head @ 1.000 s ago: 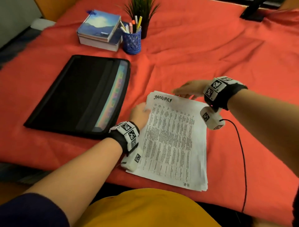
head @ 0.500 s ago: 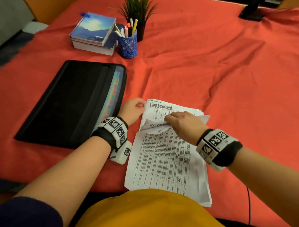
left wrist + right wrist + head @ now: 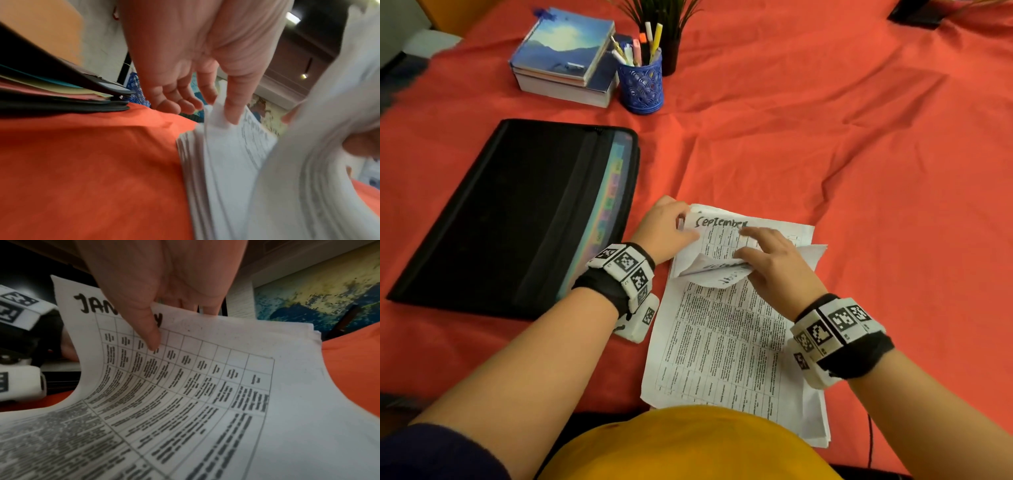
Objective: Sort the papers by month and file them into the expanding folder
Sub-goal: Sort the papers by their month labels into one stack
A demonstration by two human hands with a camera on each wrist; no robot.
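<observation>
since a second ago the january sheet (image 3: 205, 369) has been peeled back, baring a september sheet (image 3: 726, 224) beneath. the right hand (image 3: 777, 263) pinches the january sheet, thumb on top (index finger stretched forward). the left hand (image 3: 666, 229) pinches the paper stack (image 3: 729, 346) at its far-left corner, beside the black expanding folder (image 3: 517, 212).

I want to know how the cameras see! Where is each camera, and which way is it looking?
Head: up on the person's head, looking down at the papers and expanding folder; both forearms show.
Left wrist: under the left hand, looking along its fingers to the stack's corner.
Right wrist: under the right hand, facing the bent January sheet.
All three share the papers.
</observation>
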